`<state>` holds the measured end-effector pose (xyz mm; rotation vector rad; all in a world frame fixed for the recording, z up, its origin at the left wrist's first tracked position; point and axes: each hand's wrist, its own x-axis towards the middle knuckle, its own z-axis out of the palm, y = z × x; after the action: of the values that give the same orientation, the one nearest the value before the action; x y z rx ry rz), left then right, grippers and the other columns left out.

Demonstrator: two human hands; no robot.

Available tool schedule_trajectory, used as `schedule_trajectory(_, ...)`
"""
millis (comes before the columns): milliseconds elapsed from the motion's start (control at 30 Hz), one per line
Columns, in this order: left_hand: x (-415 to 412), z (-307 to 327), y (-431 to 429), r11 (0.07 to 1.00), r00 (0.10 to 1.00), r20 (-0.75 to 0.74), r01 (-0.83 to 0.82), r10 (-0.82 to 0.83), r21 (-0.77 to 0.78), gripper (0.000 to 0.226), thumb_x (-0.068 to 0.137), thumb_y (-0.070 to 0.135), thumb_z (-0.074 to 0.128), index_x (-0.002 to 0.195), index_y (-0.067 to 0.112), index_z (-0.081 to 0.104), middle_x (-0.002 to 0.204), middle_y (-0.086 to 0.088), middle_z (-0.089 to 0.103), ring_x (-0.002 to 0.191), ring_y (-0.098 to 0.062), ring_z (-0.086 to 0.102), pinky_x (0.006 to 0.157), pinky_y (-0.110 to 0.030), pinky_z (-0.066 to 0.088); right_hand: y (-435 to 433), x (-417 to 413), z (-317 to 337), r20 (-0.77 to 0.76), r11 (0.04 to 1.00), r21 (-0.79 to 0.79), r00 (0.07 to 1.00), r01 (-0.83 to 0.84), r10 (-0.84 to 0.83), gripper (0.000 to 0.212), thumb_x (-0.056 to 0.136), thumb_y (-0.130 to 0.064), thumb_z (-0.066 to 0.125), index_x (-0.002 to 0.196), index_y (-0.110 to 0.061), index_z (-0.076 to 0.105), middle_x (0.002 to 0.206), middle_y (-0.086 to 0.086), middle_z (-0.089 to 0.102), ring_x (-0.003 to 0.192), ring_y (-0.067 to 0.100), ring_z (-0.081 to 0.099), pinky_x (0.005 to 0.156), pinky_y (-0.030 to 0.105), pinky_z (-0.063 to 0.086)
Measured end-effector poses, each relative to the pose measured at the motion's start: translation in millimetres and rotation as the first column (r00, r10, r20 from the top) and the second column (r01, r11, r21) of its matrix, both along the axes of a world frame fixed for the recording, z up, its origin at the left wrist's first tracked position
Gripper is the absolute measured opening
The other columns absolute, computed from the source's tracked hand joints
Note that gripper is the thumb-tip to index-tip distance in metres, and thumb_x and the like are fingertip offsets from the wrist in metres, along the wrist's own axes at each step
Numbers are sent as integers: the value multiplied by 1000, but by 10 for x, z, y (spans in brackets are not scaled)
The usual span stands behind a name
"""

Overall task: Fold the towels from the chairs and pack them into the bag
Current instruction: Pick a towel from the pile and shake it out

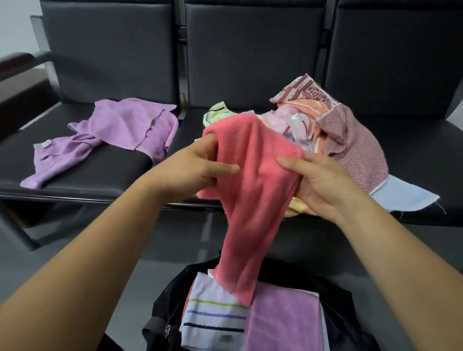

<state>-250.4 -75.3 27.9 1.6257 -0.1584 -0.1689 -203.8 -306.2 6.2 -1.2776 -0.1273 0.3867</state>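
Towel in play is the pink towel, up in the air in front of the chairs and right over the open black bag on the floor. The left hand pinches its upper left edge, thumb across the front. The right hand grips the right edge, fingers laid over the cloth. Both hands are closed on the one towel, and it hangs between them in a loose, twisted drape, not folded yet by the look of it.

Here is the danger: the long tail dangles down over the striped towel and the folded purple towel packed in the bag. Lower it as it is and it could drag across that neat stack and ruffle it, or drop in as a lump if a pinch slips. Up on the seat, the heap of towels sits close to the front edge with a pale blue corner hanging over, so a careless tug could pull it to the floor. A crumpled purple towel waits on the left seat.

Hard to call: whether the pink tail touches the stack or hangs just above it. The fingers behind the cloth are hidden, the bag's near side is cut off by the frame, and the heap is too tangled to count.
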Motion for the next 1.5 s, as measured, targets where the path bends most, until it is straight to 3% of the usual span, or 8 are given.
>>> schedule_trajectory(167,2,37,11,995,997,23,-69,67,71,28,96,-1,61,117,18,64,105,2,76,93,-8,72,72,-19,55,-98,45,67,29,994,-29,994,103,-103,29,93,-4,65,120,7,64,93,13,73,79,20,71,72,33,62)
schedule_trajectory(300,-15,12,31,984,994,25,-111,109,140,10,97,11,64,101,13,72,93,-3,77,86,-14,72,76,-29,57,-138,18,135,69,998,-47,997,48,-45,21,99,-6,57,116,0,68,92,8,72,79,15,70,73,31,60)
schedule_trajectory(600,-122,49,-112,973,969,120,-225,218,54,21,106,34,49,112,30,69,98,7,74,88,-9,69,80,-37,58,-168,-38,220,116,962,-260,992,80,-51,23,107,-25,51,110,-27,73,106,3,77,97,25,70,86,45,57)
schedule_trajectory(800,-137,102,-181,954,968,-30,-252,250,-165,19,105,34,51,112,27,68,100,10,78,92,-3,73,73,-22,57,-100,-77,262,-61,980,174,992,-95,107,49,91,-6,65,134,14,54,133,25,63,112,29,67,90,37,60)
schedule_trajectory(900,-139,132,-135,960,985,-3,-171,175,-223,30,93,26,65,120,14,66,109,-3,77,100,-15,73,78,-26,58,-125,-42,207,-63,984,87,984,-158,164,59,79,4,69,134,16,53,132,28,63,112,31,69,85,34,60)
schedule_trajectory(1033,-103,78,-45,986,998,50,-36,44,-165,35,82,1,69,117,0,66,102,-13,75,94,-22,73,82,-29,58,-191,11,106,-20,991,-130,1000,-23,20,33,87,-7,72,120,-7,69,102,12,74,93,25,72,82,42,61)
schedule_trajectory(1233,-66,39,30,923,953,235,-254,189,288,18,102,16,59,103,26,73,95,2,75,89,-11,67,90,-37,59,-205,-10,183,47,990,-137,999,19,-12,16,94,-12,67,109,-10,71,93,5,75,83,16,73,75,35,63)
schedule_trajectory(1500,-63,106,-72,913,912,-80,-406,402,-37,27,100,34,60,87,13,69,67,1,66,63,-16,59,61,-29,54,-194,-48,263,-94,975,165,982,-147,164,30,79,-6,66,107,2,72,104,11,74,90,16,73,88,27,60)
